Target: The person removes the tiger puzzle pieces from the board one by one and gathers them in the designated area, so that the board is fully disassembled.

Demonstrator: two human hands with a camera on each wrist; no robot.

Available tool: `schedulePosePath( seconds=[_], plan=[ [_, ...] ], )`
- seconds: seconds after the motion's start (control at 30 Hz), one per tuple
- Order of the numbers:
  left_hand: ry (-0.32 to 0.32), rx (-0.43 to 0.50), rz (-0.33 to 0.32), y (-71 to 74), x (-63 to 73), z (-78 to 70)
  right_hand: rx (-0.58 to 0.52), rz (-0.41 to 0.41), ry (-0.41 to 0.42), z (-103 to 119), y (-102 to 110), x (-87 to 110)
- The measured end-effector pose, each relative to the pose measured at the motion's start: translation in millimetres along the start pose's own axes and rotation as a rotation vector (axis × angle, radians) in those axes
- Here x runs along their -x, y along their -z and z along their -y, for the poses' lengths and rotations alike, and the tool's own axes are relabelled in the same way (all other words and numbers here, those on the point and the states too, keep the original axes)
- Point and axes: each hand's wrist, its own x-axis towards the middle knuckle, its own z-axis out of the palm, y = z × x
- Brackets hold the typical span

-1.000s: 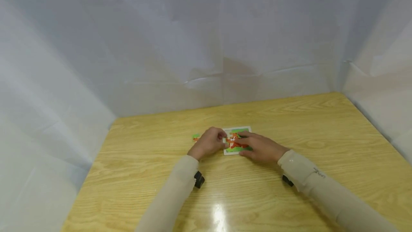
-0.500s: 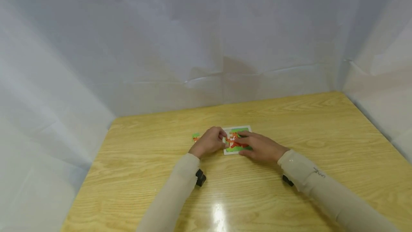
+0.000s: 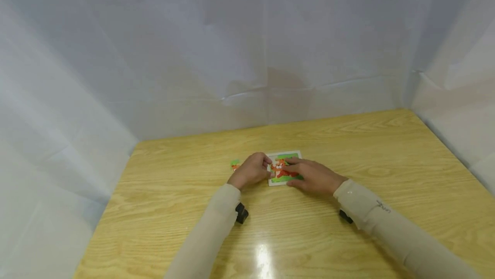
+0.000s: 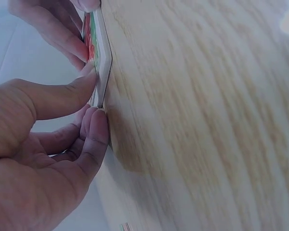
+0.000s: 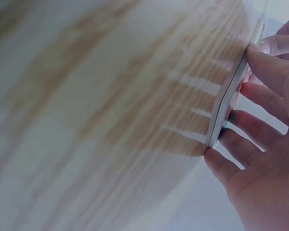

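Observation:
A small jigsaw puzzle board (image 3: 284,153) with a pale border and an orange tiger on green lies flat on the table. Part of its upper left shows bare grey. My left hand (image 3: 253,170) is at the left edge; in the left wrist view its thumb (image 4: 84,89) presses on the face while curled fingers (image 4: 97,127) meet the side. From the right, my right hand (image 3: 315,178) spreads its fingers over the picture, with the thumb (image 5: 260,60) at the near edge. A loose puzzle piece (image 3: 235,164) lies left of the board, partly hidden behind my left hand.
The light wooden table (image 3: 174,210) reaches back to a pale hanging sheet (image 3: 209,55), and similar sheets stand at both sides. Black wrist devices (image 3: 241,213) sit under both cuffs. A bright glare spot marks the near tabletop.
Barely anything differs. Both hands stay on the board, with only a very slight shift of the left thumb; the board and the loose piece keep their places.

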Motion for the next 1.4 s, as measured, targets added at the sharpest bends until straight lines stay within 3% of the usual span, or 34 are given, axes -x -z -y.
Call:
schedulePosePath(
  seconds=[0.4,0.83,1.2,1.4],
  plan=[
    [0.003,0.041,-0.037,-2.9,-0.6,2.4,-0.005,0.024,-0.014,-1.1,-0.3,-2.3],
    [-0.047,0.030,-0.083,-3.9,1.2,0.9,-0.040,0.030,-0.049,-1.6,2.5,0.4],
    [-0.083,0.071,-0.190,-5.9,-1.5,4.2,-0.036,0.032,-0.061,0.1,2.5,-1.0],
    [-0.066,0.120,-0.205,-5.9,-0.6,2.5,-0.032,0.029,-0.059,0.2,2.9,-1.4]
  ],
)
